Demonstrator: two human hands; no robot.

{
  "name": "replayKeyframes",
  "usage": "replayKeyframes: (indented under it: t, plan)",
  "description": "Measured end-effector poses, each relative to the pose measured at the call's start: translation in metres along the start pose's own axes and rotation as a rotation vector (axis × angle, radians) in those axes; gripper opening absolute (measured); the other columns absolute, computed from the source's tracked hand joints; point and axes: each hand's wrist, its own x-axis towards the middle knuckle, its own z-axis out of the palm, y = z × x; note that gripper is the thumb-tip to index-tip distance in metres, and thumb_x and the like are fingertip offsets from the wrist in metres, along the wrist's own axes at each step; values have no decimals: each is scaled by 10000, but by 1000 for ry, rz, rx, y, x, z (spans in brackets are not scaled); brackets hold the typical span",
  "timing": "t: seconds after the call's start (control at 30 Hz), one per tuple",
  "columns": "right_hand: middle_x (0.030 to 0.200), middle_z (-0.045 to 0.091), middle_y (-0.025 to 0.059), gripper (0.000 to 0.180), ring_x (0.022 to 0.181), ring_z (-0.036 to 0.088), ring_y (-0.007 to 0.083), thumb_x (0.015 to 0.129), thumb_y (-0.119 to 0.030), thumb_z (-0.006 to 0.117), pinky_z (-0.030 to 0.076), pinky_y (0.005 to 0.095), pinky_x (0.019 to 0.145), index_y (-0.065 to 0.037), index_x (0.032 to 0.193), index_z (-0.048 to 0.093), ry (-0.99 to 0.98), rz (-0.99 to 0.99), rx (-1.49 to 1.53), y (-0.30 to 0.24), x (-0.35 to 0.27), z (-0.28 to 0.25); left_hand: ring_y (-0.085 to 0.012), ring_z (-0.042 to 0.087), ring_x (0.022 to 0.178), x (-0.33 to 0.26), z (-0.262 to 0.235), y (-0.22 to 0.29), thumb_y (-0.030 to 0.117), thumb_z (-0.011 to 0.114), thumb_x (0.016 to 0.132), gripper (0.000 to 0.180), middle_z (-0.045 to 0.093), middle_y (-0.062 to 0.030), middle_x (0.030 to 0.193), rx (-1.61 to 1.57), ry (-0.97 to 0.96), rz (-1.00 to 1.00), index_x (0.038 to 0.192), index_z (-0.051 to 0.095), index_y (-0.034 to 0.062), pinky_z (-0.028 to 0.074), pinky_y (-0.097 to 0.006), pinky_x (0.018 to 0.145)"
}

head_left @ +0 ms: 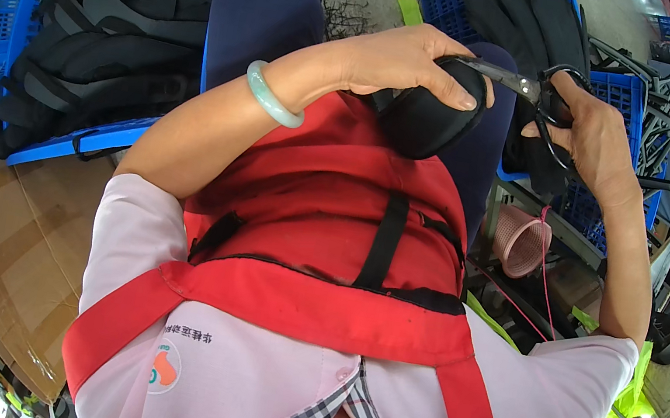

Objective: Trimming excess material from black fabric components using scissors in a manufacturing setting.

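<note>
My left hand (395, 64) is closed on a black padded piece (431, 119) with a rounded, stitched edge, held above my lap. The fingers curl over its upper edge, and the rest of the piece hangs below them. On the right, my right hand (599, 142) grips a pair of scissors (528, 88) by its black handle loops. The metal blades point left and reach the top of the padded piece, close to my left fingers. Whether the blades are apart or together at the tip is hard to make out.
At the left, a blue crate (94, 140) holds a heap of black padded pieces (132, 16). Below it lies a cardboard box (19, 245). Blue crates with black parts (660, 122) stand at the right, above a pink basket (517, 241). Dark thread scraps (349, 18) litter the floor.
</note>
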Motion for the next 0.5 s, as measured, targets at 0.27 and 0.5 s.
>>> replayKeyframes:
  t: [0.27,0.5]
  plan:
    - [852,607,151,551,892,602,346,705,-415,738,481,435,746,-57,1049,498,-55,-53,-191,0,9,-9,-112,572,986,-1,4,-6,150,725,805,293,670,-18,994,17,-6,10,1071,695,34,405,-248,948]
    - [843,616,147,551,858,615,345,712,-404,736,490,439,726,-82,1105,520,29,-200,-314,5,18,-16,-131,575,963,-4,5,-7,181,751,799,322,650,-36,1002,10,13,-20,1073,683,25,429,-263,911]
